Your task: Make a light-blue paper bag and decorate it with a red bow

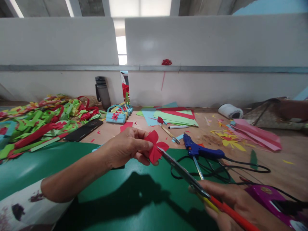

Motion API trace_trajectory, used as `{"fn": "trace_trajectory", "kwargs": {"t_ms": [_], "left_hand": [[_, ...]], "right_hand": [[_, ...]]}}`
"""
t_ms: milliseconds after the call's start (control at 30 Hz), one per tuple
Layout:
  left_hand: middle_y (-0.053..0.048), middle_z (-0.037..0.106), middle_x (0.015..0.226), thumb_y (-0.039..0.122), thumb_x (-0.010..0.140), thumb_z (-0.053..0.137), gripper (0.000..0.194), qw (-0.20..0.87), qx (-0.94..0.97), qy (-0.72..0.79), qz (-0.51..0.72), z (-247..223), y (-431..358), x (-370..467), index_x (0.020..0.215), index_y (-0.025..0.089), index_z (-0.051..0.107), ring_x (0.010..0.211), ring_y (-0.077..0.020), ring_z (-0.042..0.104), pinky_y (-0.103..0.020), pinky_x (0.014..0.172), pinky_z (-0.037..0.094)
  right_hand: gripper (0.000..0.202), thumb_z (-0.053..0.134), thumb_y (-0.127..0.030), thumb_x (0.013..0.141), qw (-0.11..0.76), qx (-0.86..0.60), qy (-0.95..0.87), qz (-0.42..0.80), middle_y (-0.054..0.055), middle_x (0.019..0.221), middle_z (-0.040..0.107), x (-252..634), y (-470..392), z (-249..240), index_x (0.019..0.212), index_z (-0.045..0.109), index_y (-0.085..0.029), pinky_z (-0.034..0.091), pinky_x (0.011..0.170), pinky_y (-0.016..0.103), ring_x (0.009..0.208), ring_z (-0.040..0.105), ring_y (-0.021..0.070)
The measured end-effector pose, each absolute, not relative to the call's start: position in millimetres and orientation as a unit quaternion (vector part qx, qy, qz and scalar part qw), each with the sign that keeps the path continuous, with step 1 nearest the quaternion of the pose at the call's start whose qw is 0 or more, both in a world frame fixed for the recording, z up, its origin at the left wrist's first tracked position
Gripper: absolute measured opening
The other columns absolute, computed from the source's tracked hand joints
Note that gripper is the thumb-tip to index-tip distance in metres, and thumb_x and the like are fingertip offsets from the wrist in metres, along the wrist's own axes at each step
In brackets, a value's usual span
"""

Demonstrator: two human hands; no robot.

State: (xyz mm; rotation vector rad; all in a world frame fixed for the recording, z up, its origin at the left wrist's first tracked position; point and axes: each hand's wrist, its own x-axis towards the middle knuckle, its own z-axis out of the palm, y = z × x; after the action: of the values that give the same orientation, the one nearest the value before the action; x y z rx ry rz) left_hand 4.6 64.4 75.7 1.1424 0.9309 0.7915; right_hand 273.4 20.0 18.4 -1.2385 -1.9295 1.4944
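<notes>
My left hand (134, 145) pinches a red paper flower (155, 146) by its left petals, above the green mat (115, 199). The flower has rounded petals spread around a centre. At the lower right, my right hand (233, 200) is wrapped round long scissors (184, 173) with red and yellow showing at the handle end. The blades point up and left, and their tips meet the flower near its centre, on the right side. Whether the blades touch the paper cannot be made out exactly.
A blue glue gun (202, 150) with a looped black cable lies beyond the scissors. Green and red paper strips (45, 118) heap at the left, by a phone (84, 130) and a bottle (103, 93). A purple object (267, 200) sits at the right.
</notes>
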Motion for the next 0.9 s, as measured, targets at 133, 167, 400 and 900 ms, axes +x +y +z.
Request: {"fn": "trace_trajectory", "kwargs": {"t_ms": [133,167,400,900], "left_hand": [[-0.009,0.069,0.061,0.02,0.067,0.068,0.012,0.666,0.505,0.423,0.35,77,64,5,0.069,0.012,0.059,0.055,-0.0155,0.065,-0.022,0.051,0.05],[-0.01,0.069,0.061,0.02,0.067,0.067,0.012,0.666,0.504,0.424,0.35,77,64,6,0.07,0.012,0.059,0.056,-0.0158,0.065,-0.022,0.051,0.049],[-0.009,0.069,0.061,0.019,0.068,0.067,0.011,0.668,0.508,0.414,0.352,76,64,5,0.07,0.011,0.06,0.055,-0.0147,0.064,-0.021,0.051,0.049],[-0.006,0.067,0.06,0.021,0.066,0.069,0.012,0.655,0.512,0.42,0.363,73,67,3,0.067,0.012,0.06,0.058,-0.0174,0.066,-0.021,0.048,0.045]], "right_hand": [[0.037,0.058,-0.053,0.074,0.193,-0.459,-0.719,0.485,-0.003,0.057,0.04,272,22,22,0.085,0.07,-0.02,0.032,0.045,0.019,0.053,0.034,0.0102],[0.036,0.06,-0.053,0.072,0.185,-0.461,-0.721,0.483,-0.003,0.057,0.04,272,22,24,0.085,0.07,-0.02,0.032,0.045,0.019,0.052,0.033,0.01],[0.036,0.064,-0.049,0.07,0.129,-0.465,-0.676,0.557,-0.006,0.05,0.039,268,19,30,0.091,0.066,-0.019,0.023,0.041,0.018,0.046,0.029,0.0065],[0.025,0.059,-0.043,0.076,0.131,-0.46,-0.641,0.6,-0.008,0.048,0.033,270,20,30,0.086,0.064,-0.02,0.023,0.04,0.016,0.044,0.028,0.0057]]}}
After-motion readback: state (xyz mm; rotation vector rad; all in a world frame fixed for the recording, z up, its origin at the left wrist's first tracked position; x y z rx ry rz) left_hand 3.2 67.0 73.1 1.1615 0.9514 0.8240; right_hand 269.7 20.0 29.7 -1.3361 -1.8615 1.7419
